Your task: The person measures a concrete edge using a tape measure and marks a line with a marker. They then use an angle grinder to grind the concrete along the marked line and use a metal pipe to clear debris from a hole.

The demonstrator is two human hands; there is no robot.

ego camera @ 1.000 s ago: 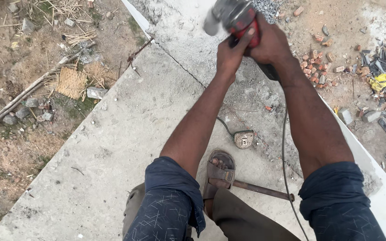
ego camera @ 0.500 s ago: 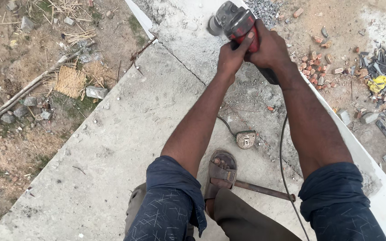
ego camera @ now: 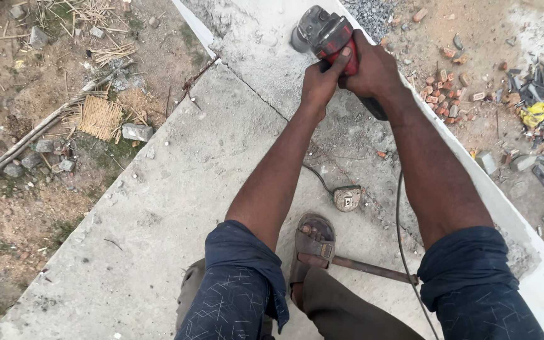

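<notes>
- A long grey concrete slab (ego camera: 177,189) runs from the lower left to the upper right, seen from above; a thin crack crosses it near the top.
- Bare ground (ego camera: 26,126) lies to the left of the slab, with stones, dry straw, a woven mat and a long pole.
- More ground to the right carries broken brick pieces (ego camera: 439,94) and a heap of dark scrap with one yellow bit (ego camera: 533,113).
- Two arms in rolled dark blue sleeves (ego camera: 240,283) reach forward from the bottom edge toward the top of the slab.
- A grinder (ego camera: 325,31) with a red body and a grey head sits at the far end of the slab, its head pointing up and left, just beyond the crack.
- The right hand (ego camera: 376,69) is wrapped around the grinder's body from the right, fingers curled tight on it.
- The left hand (ego camera: 319,82) grips the same body from the near side, thumb lying up along the red casing.
- A foot in a brown sandal (ego camera: 313,242) stands on the slab between the arms.
- A rusty metal rod (ego camera: 373,269) lies on the slab just right of the sandal.
- A black cord (ego camera: 400,226) trails down the slab beside the right arm.
- A small round plug piece (ego camera: 346,198) rests just above the sandal, with a thin cable leading from it.
</notes>
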